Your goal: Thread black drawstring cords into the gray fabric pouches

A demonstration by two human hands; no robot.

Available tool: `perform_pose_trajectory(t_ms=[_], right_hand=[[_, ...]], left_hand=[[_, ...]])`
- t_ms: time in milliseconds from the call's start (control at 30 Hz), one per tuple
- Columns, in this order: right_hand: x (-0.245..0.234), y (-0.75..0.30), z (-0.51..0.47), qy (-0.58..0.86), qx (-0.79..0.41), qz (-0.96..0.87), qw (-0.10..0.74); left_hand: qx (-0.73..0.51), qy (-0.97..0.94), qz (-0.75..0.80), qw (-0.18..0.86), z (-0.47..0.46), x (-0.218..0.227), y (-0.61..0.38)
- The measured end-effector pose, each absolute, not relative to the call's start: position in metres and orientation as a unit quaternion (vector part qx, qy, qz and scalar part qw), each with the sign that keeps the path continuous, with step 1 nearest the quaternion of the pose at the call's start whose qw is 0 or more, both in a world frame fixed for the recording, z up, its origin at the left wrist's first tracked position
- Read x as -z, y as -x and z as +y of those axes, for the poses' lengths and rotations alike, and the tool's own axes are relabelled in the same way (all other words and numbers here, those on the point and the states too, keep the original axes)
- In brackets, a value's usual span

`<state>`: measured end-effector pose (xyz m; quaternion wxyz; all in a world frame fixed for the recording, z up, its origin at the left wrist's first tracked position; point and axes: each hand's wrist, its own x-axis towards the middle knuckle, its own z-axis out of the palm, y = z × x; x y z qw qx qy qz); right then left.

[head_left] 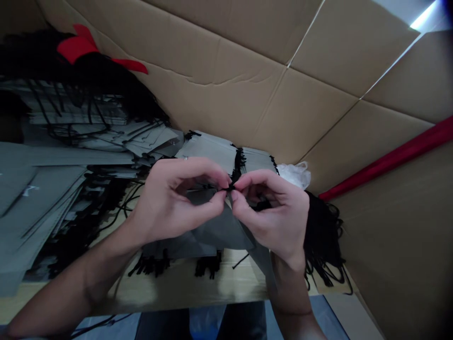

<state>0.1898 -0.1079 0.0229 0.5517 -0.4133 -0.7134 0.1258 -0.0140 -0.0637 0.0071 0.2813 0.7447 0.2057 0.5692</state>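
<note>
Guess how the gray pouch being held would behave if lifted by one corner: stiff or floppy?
Probably floppy: the gray pouch sags and folds below the left hand and right hand. Likely light, since both hands only pinch the black cord at the fingertips. Unlikely to roll; the stacked pouches lie flat.

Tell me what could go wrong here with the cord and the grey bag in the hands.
1. The black cord is pinched only by the fingertips of the left hand and right hand; it may slip free.
2. The grey bag hangs over loose cords at the table edge; they may snag or tangle.
3. The fanned-out bag stack on the left could slide.
</note>
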Motion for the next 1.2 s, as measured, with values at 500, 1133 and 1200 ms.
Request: perform_pose_trajectory(t_ms=[500,1133,1200], right_hand=[[-0.022,-0.196,-0.104,0.417,-0.032,-0.745,0.519],[-0.027,-0.187,-0.106,0.414,-0.154,-0.684,0.580],[-0.029,-0.184,-0.106,0.409,-0.179,-0.666,0.598]], left_hand=[[-0.484,-0.850,0.190,-0.091,-0.068,-0.007,0.029],[-0.590,-0.762,0.204,0.174,-0.061,-0.005,0.015],[-0.600,-0.740,0.200,0.231,-0.061,-0.006,0.013]])
